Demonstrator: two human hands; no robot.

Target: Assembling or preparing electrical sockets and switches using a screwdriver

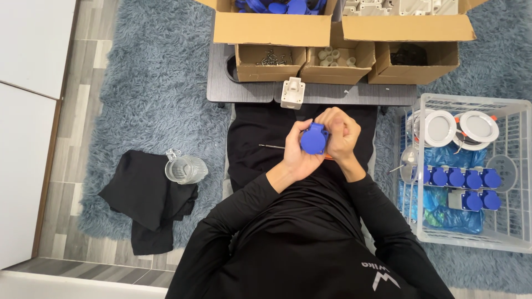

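Head: two hands (318, 147) hold one blue socket (313, 138).

Even, bright, diffuse overhead light, soft shadows only, no strong glare; frame sharp throughout, black clothing (310, 243) loses detail in the dark tones, slight wide-angle stretch toward the edges near the floor tiles (61, 99).

Rug: a shaggy blue-grey rug (149, 83) covered the floor.
Jar: a clear glass jar (185, 169) lay on black cloth (147, 194).
Basket: a white wire basket (515, 232) held round white lamps (479, 126).
Boxes: cardboard boxes (271, 30) stood on the grey table (244, 91).
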